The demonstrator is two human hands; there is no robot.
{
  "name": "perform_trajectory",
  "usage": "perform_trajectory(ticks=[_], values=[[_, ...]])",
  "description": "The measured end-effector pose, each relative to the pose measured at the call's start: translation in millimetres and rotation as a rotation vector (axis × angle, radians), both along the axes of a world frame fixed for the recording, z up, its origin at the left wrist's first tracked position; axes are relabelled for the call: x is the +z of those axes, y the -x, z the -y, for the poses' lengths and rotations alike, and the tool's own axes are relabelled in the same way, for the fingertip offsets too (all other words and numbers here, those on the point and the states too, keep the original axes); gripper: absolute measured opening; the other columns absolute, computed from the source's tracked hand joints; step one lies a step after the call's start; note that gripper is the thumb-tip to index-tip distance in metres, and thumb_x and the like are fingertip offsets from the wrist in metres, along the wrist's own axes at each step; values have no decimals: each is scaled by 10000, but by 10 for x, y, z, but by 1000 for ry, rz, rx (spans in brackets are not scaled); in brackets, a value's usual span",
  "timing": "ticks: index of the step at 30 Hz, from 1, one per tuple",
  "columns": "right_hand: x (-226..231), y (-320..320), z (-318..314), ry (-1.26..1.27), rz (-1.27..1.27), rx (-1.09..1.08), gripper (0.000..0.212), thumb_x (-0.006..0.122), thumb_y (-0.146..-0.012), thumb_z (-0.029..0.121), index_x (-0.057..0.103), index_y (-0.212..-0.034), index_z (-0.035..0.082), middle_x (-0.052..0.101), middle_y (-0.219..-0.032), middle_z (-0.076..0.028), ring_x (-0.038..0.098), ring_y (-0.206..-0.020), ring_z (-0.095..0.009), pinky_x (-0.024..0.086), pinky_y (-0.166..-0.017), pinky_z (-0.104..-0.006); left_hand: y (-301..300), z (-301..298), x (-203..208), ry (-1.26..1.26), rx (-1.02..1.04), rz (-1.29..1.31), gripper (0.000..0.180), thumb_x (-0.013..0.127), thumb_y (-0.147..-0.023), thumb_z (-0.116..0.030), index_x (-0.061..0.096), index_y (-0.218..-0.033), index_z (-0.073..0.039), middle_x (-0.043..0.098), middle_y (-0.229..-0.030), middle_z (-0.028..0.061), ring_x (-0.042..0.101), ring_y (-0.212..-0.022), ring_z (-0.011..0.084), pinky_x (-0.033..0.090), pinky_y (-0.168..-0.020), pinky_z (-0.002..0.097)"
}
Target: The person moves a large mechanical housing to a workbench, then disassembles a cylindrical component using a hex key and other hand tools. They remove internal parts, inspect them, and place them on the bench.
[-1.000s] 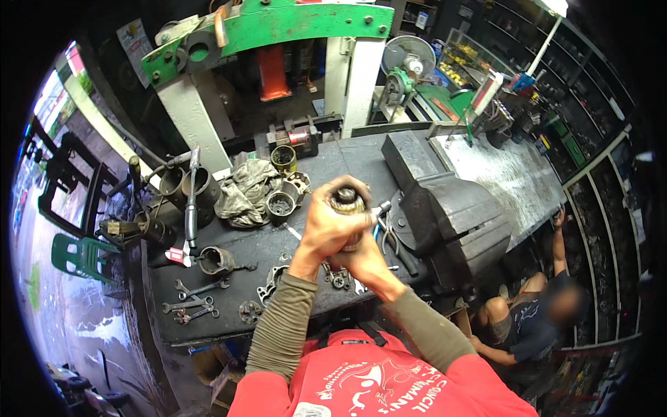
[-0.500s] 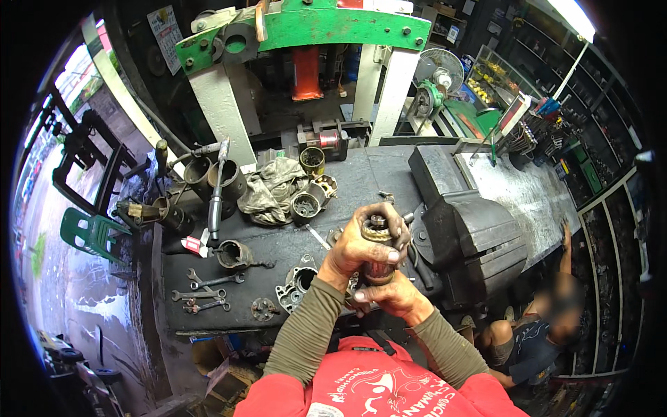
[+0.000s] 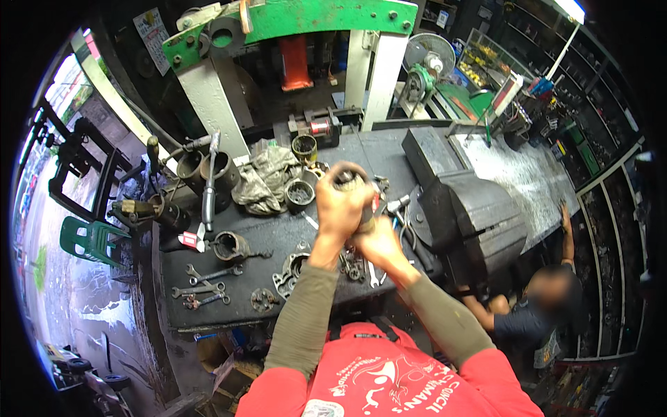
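Note:
My left hand (image 3: 339, 212) is wrapped round the upper part of a motor armature (image 3: 347, 179), a dark round metal part with a shaft at its top. Below it, my right hand (image 3: 379, 244) closes round the lower end. Motion blurs both hands, and their fingers cover much of the armature, which is held above the dark workbench (image 3: 260, 240). Under my forearms lie a grey metal housing (image 3: 286, 276) and small metal parts (image 3: 353, 266). Pliers (image 3: 403, 229) and a wrench (image 3: 374, 275) lie to the right of my hands.
A large bench vise (image 3: 479, 222) stands on the right. Several wrenches (image 3: 201, 285), metal cylinders (image 3: 219, 174) and a rag (image 3: 264, 182) occupy the left side. Behind rises a green-beamed press frame (image 3: 313, 21). Another person (image 3: 535, 306) is low at the right, one hand on the bench edge.
Both my hands have moved away from my body and slightly left with the armature, uncovering pliers and small parts on the bench. The other person has leaned closer to the bench.

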State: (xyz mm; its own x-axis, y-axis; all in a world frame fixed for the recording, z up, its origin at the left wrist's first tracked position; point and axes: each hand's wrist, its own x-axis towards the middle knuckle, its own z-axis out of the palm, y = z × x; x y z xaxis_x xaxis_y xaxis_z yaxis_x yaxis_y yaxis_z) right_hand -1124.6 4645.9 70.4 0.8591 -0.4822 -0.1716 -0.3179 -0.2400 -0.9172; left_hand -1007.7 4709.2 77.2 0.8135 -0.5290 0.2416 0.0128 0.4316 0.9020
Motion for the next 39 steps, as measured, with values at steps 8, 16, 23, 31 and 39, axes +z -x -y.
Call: perform_trajectory(ticks=[8,16,23,31,39], values=[[-432,177,208,910,36,-135,534,929,-663,351,683,-1035,57,751,-923,-150,729,-855,-375,541,-735,-489,-9,83,-201,182,444,-313,242,732,-761,91,648,-957,-23,660,-811,65,647,-670,159,527,-601,306],[-41,98,20,-14,83,23,163,820,-734,192,741,-725,50,703,-644,-92,750,-702,-310,552,-660,-459,220,-88,162,45,100,48,257,788,-735,60,652,-934,-28,647,-846,17,627,-759,103,530,-692,266],[-10,210,-15,-420,-41,212,327,837,-753,60,734,-1063,39,745,-901,-76,733,-887,-230,582,-786,-408,232,-106,339,113,-230,86,308,838,-729,21,608,-925,-38,650,-819,49,610,-658,123,540,-618,293],[-257,367,-149,-839,250,254,650,890,-732,11,572,-1297,54,684,-928,-43,687,-742,-200,575,-691,-348,257,-177,172,411,-750,-239,328,825,-682,26,624,-935,-29,642,-837,101,628,-763,183,570,-702,329],[-122,243,38,260,112,-108,111,790,-807,162,760,-839,60,746,-711,-88,720,-660,-218,557,-645,-433,455,20,409,-285,109,-7,323,842,-756,-24,661,-1024,-42,688,-916,5,648,-827,89,545,-770,267]])
